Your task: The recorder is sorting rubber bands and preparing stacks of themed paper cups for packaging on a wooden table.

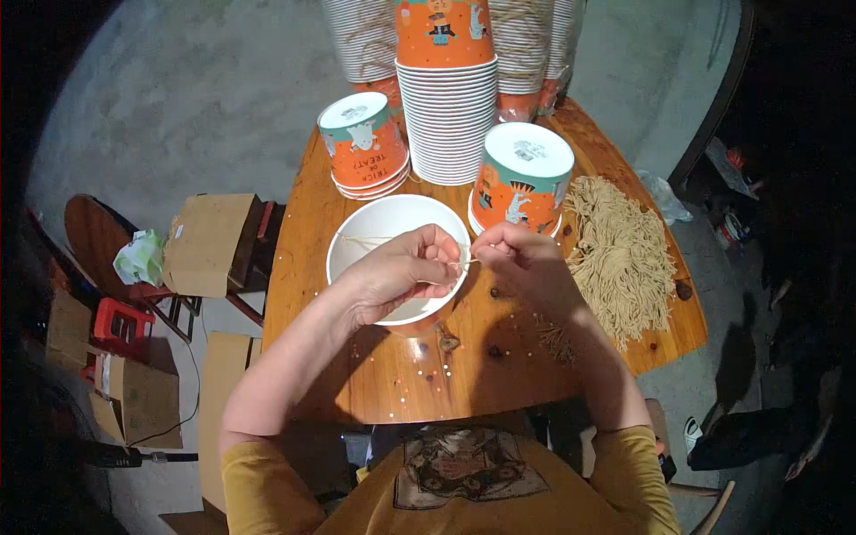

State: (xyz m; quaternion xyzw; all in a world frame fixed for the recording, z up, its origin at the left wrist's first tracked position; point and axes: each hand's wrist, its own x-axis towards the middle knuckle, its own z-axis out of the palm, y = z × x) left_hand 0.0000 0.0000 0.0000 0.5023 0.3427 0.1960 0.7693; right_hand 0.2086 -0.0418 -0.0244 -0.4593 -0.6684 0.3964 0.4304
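Note:
A paper bucket (370,218), white inside, stands mouth up on the wooden table in front of me. Over its right rim, my left hand (406,272) is closed with the fingers pinched on a thin beige cord (364,242). Just to the right, my right hand (526,263) also pinches the cord, and a short piece shows between the two hands. The cord runs back across the bucket's mouth. How it is fixed at the rim is hidden by my fingers. Right of my right hand lies a large bundle of beige cords (624,259).
Behind the bucket rises a tall stack of orange buckets (450,116). Upturned buckets stand at its left (366,152) and right (522,183), with wrapped stacks farther back. Small white dots are scattered on the table (392,383). Cardboard boxes (209,245) and a red stool (123,325) are at the left.

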